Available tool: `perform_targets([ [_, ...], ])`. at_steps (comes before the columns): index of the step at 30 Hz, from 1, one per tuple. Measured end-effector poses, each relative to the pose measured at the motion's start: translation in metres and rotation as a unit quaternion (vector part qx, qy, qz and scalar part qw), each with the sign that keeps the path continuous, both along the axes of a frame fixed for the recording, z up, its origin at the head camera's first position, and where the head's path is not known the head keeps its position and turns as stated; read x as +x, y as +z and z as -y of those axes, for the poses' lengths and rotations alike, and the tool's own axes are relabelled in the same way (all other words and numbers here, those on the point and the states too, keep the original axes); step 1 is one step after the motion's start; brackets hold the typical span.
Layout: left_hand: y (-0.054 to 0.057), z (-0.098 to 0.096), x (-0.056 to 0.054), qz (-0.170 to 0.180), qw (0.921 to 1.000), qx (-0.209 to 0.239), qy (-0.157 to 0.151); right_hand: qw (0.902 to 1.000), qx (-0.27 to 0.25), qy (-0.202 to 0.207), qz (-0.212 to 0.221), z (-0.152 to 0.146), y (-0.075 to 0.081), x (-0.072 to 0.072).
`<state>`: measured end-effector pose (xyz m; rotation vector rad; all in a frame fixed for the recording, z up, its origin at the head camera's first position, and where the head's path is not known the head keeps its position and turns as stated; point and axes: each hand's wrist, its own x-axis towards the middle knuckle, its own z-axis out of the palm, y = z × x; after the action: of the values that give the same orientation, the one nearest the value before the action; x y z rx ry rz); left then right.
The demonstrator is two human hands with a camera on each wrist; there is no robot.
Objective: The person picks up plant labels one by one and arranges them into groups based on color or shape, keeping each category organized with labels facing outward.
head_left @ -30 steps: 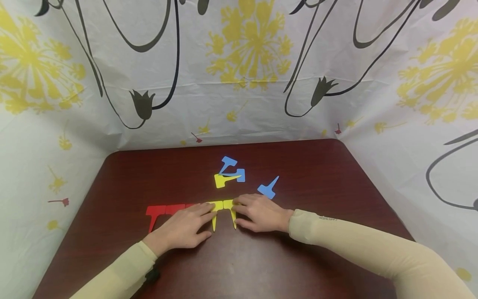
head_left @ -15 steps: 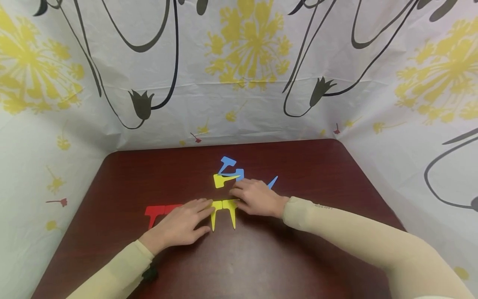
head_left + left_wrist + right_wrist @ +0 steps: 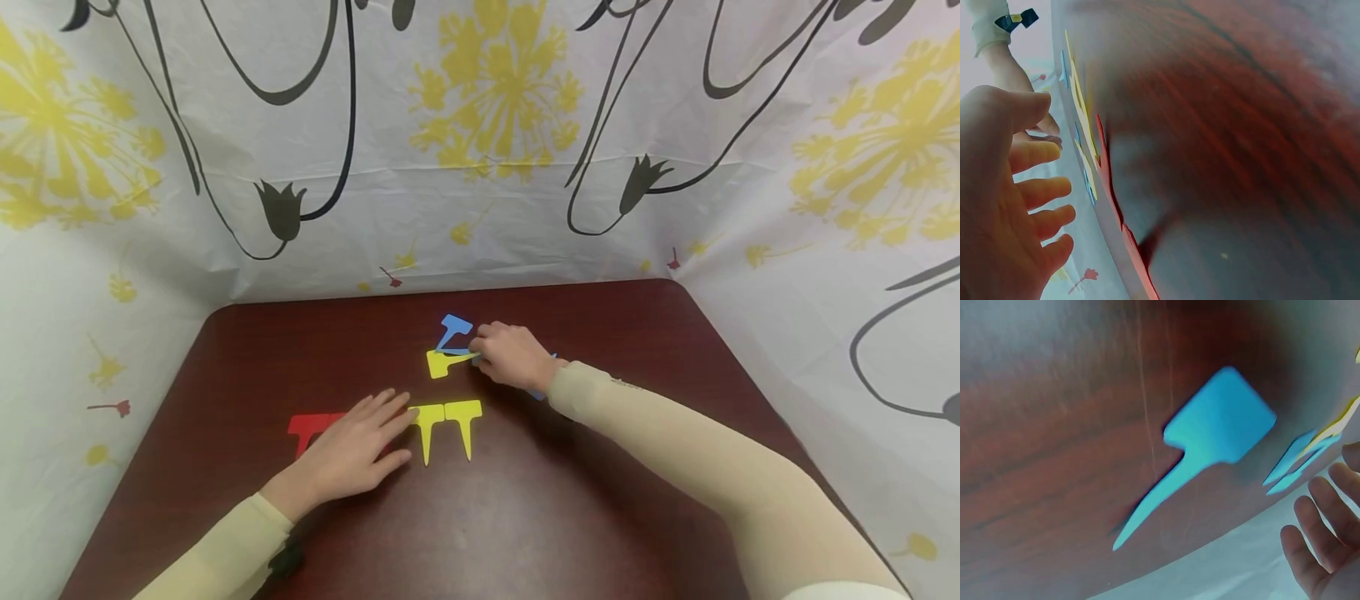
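My left hand [image 3: 345, 450], fingers spread and holding nothing, hovers over a row of T-shaped plastic plant labels and hides part of it. A red label [image 3: 306, 425] shows at the row's left end; two yellow labels [image 3: 463, 410] stand side by side on its right, stems toward me. Farther back, my right hand [image 3: 513, 354] reaches to a loose yellow label [image 3: 437, 364] that overlaps blue ones, its fingertips right at the yellow stem's tip. The right wrist view shows those fingers [image 3: 1329, 506] loosely bent, with nothing between them.
Another blue label [image 3: 455, 324] lies behind the loose yellow one. A single blue label [image 3: 1222, 419] lies flat under my right wrist, mostly hidden in the head view. The dark wooden table [image 3: 480, 525] meets a patterned cloth [image 3: 480, 225] at the back and sides.
My right hand has left the right-hand yellow label in the row and moved back to the loose labels. My left hand has drawn slightly left, off the yellow labels.
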<state>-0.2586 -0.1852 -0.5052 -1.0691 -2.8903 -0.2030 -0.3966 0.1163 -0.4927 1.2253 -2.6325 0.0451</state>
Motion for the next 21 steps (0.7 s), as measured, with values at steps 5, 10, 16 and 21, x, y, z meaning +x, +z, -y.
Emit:
perform_targets([
  [5,-0.003,0.004,0.004,0.008,0.9999,0.001,0.014,0.9996,0.011,-0.017,0.019,0.0,0.001,-0.011],
  [10,-0.005,0.007,0.01,0.022,0.9993,-0.007,0.031,0.9987,0.03,-0.026,0.032,0.001,-0.002,-0.016],
  [16,-0.005,0.014,0.016,0.035,0.9984,0.003,0.044,0.999,0.037,-0.021,0.013,0.004,-0.006,-0.019],
  [21,-0.008,0.017,0.018,0.047,0.9977,-0.005,0.049,0.9991,0.034,-0.022,0.01,0.005,-0.01,-0.02],
])
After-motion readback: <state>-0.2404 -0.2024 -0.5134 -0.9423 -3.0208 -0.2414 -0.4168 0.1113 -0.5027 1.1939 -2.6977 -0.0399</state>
